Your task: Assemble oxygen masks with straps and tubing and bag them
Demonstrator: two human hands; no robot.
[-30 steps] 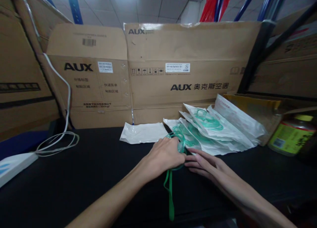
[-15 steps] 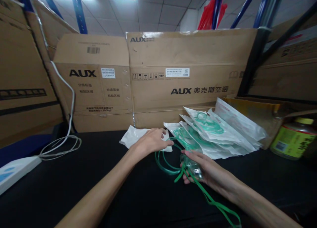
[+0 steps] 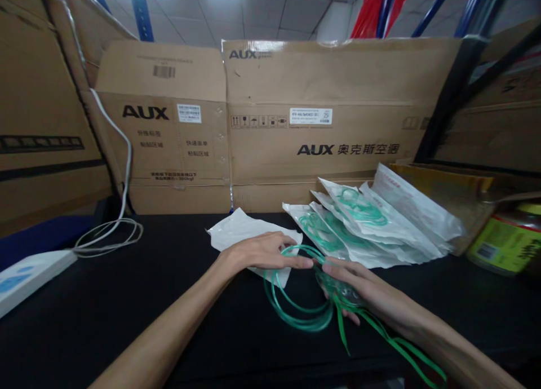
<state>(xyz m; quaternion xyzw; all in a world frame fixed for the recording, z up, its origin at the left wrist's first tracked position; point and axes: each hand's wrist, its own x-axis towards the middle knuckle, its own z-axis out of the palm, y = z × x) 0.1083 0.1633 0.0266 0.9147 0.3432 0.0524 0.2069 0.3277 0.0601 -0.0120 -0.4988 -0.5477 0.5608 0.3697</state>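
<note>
Right grip (image 3: pixel 361 279) is closed around one clear mask (image 3: pixel 344 290), thumb above and fingers beneath, over the middle of the desk (image 3: pixel 160 265). Left grip (image 3: pixel 264 251) is half curled, one coiled tube (image 3: pixel 313 324) running between thumb and fingers; how firmly it is pinched, I cannot tell. One green strap (image 3: pixel 342 331) trails from the mask toward the front edge. Partly behind the left hand, one pouch (image 3: pixel 243 229) lies near the back edge. Right of it is a pile (image 3: pixel 393 231) of at least four more, three showing green tubing; overlap hides the exact count. One jar (image 3: pixel 505 242) stands near the right edge, one power strip (image 3: pixel 36 276) at the left.
</note>
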